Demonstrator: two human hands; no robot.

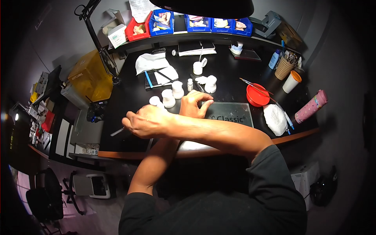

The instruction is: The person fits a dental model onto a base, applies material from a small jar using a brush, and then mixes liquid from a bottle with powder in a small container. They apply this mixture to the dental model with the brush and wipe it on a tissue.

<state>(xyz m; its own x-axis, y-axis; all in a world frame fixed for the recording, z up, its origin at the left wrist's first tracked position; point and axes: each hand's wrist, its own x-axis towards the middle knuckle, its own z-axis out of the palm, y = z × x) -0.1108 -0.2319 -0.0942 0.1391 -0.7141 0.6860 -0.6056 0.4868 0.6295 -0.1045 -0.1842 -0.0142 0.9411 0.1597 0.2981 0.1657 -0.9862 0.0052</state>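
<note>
My arms are crossed, the right forearm lying over the left. At the left, my right hand point(145, 121) is closed round a thin tool point(117, 132), whose flat pale end sticks out toward the left. My left hand point(197, 103) is at the upper left corner of a glass plate point(231, 113) marked "Classic". Its thumb and forefinger are pressed close together, and anything between them is hidden. White jars point(168, 98) stand in a slanting row behind my right hand. Just beyond my left hand are a small bottle point(190, 85) and another white jar point(210, 84).
A red bowl point(257, 95) with brushes, a crumpled white cloth point(275, 120) and a pink bottle point(310, 106) are at the right. White paper point(152, 63) lies at the back left. Blue bins point(197, 23) line the shelf. A black lamp point(207, 8) hangs overhead.
</note>
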